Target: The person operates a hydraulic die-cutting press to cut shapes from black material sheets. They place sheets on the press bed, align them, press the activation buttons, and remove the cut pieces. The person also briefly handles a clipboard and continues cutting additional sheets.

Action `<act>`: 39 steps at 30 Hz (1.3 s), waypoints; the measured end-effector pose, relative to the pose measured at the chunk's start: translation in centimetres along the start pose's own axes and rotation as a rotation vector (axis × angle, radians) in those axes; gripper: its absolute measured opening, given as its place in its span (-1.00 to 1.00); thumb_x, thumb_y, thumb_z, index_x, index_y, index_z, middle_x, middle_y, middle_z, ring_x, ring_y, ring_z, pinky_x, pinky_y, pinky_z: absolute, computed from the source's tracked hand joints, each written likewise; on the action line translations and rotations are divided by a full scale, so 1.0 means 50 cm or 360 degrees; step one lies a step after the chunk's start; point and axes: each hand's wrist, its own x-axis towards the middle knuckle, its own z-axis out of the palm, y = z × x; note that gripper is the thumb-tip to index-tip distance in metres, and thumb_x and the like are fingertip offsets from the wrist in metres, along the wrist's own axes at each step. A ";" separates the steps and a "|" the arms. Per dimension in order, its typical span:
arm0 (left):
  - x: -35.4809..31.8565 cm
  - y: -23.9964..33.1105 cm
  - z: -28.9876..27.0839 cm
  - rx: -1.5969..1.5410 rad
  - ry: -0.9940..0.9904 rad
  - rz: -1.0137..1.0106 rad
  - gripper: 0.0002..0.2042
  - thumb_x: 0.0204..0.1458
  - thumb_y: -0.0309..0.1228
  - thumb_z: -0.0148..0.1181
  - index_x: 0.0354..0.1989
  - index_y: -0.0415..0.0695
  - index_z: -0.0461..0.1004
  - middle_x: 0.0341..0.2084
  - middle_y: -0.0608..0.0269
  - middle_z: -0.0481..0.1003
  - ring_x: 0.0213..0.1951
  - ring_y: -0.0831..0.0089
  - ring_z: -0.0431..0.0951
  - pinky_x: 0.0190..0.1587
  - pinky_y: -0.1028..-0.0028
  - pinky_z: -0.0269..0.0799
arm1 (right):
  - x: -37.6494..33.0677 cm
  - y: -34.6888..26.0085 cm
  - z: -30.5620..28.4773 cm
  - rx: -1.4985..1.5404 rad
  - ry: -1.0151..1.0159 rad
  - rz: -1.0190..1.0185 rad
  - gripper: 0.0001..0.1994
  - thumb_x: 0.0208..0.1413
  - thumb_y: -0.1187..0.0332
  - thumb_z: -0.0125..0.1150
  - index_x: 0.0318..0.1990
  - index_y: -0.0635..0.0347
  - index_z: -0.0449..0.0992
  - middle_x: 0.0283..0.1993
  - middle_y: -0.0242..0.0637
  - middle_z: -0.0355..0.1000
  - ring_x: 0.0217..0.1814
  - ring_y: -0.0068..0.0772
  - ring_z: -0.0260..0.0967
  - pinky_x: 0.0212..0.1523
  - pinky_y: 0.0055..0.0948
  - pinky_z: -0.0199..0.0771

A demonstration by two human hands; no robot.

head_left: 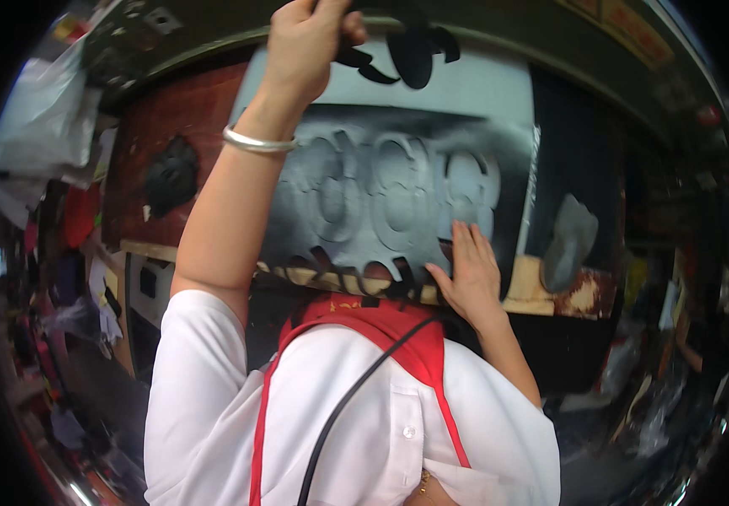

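Note:
My left hand (314, 38) is raised over the far edge of the work surface, its fingers curled closed. Dark curved cut-out pieces (412, 55) hang from it, partly beyond the frame's top. My right hand (471, 270) lies flat, fingers stretched, at the near right of a dark grey sheet (289, 223). Its fingertips touch the lower end of a pale shoe-shaped outline (463, 207). More rounded outlines (398, 194) run across the sheet. Narrow dark curved strips (352, 277) stick out along the near edge.
A pale board (474, 80) lies beneath the sheet. On the reddish panel at left sits a crumpled dark lump (171, 175). A grey sole-shaped piece (571, 243) rests at right. Clear plastic bags (44, 118) hang at far left. A black cable (356, 384) crosses my red apron.

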 end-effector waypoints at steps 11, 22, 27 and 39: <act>-0.418 -0.218 -0.011 0.1370 -0.1094 0.0377 -0.73 -0.08 -0.19 0.20 -0.40 -0.18 0.49 -0.45 0.05 0.42 -0.34 0.10 0.48 -0.33 0.18 0.41 | 0.058 0.066 0.028 0.2491 -0.0642 0.1541 -0.79 0.17 0.21 0.15 -0.21 0.15 0.48 -0.36 -0.33 0.43 -0.32 -0.46 0.37 -0.34 -0.47 0.43; -0.388 -0.288 -0.016 0.0731 -0.0676 -0.0138 -0.72 0.12 -0.26 0.06 -0.22 -0.29 0.39 -0.56 -0.08 0.50 -0.37 -0.05 0.53 -0.33 0.11 0.41 | 0.061 -0.013 0.031 0.0758 0.0353 0.0371 -0.72 0.13 0.13 0.14 -0.19 0.16 0.52 -0.16 -0.15 0.45 -0.14 -0.17 0.35 -0.21 -0.15 0.37; -0.322 -0.251 -0.026 0.0110 -0.0092 -0.0583 -0.74 0.18 -0.34 -0.04 -0.17 -0.35 0.33 -0.76 0.13 0.46 -0.66 0.29 0.53 -0.51 0.33 0.43 | 0.090 -0.108 0.091 -0.0236 -0.0591 0.0257 -0.05 -0.08 0.18 0.33 0.44 -0.08 -0.16 0.37 -0.03 0.11 0.25 -0.08 0.27 0.13 -0.20 0.33; 0.043 0.175 -0.193 0.0634 0.0451 0.0654 -0.68 -0.03 -0.27 0.24 -0.54 -0.37 0.49 -0.54 -0.09 0.53 -0.40 0.15 0.59 -0.33 0.35 0.51 | 0.078 -0.112 0.086 -0.0025 0.0025 -0.0231 -0.37 0.20 -0.08 -0.02 0.26 0.23 0.21 0.05 0.04 0.42 -0.32 0.05 0.52 -0.41 -0.19 0.50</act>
